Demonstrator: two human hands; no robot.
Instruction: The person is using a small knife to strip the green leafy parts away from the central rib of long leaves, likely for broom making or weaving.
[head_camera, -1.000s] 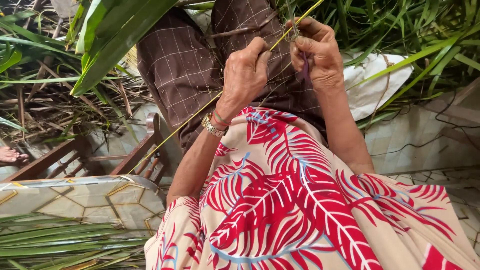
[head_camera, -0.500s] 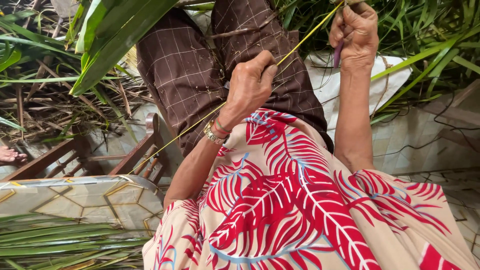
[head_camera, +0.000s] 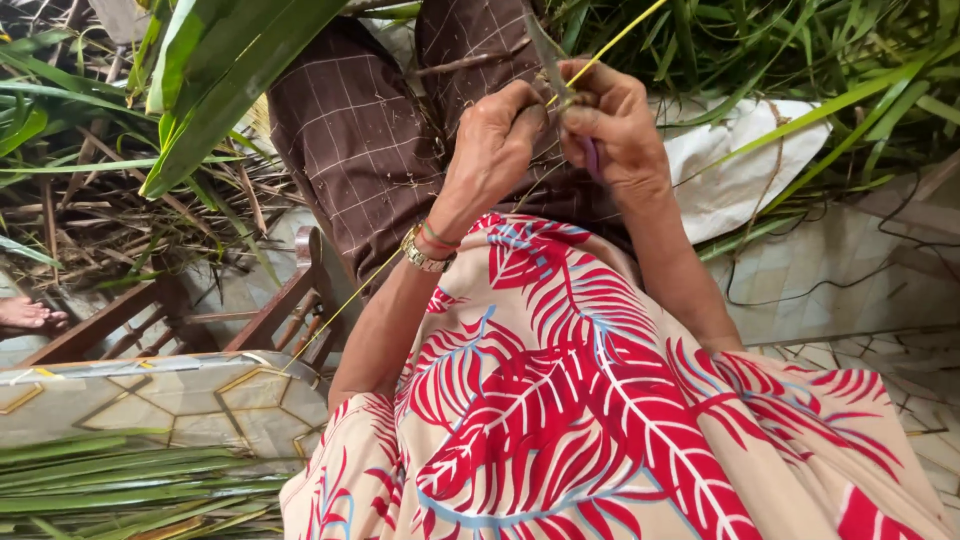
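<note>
My left hand (head_camera: 490, 150) pinches a thin yellow-green leaf rib (head_camera: 612, 42) over my lap, which is covered by brown checked trousers (head_camera: 350, 130). The rib runs from the upper right down past my wrist toward the lower left. My right hand (head_camera: 612, 125) is closed right beside the left, fingers touching the rib, and grips a small knife with a purple handle (head_camera: 592, 158); its blade points up along the rib. A watch and bands sit on my left wrist.
Long green palm leaves (head_camera: 220, 70) lie at the upper left and across the top right. A white sack (head_camera: 740, 170) rests on the tiled floor at right. A wooden chair frame (head_camera: 260, 310) and a patterned cushion (head_camera: 150, 400) are at left, with a leaf bundle (head_camera: 120, 490) below. Another person's foot (head_camera: 25, 315) shows at far left.
My right hand, which had swung up and away to the upper right along the rib, has come back down beside my left hand. The left hand stayed on the rib.
</note>
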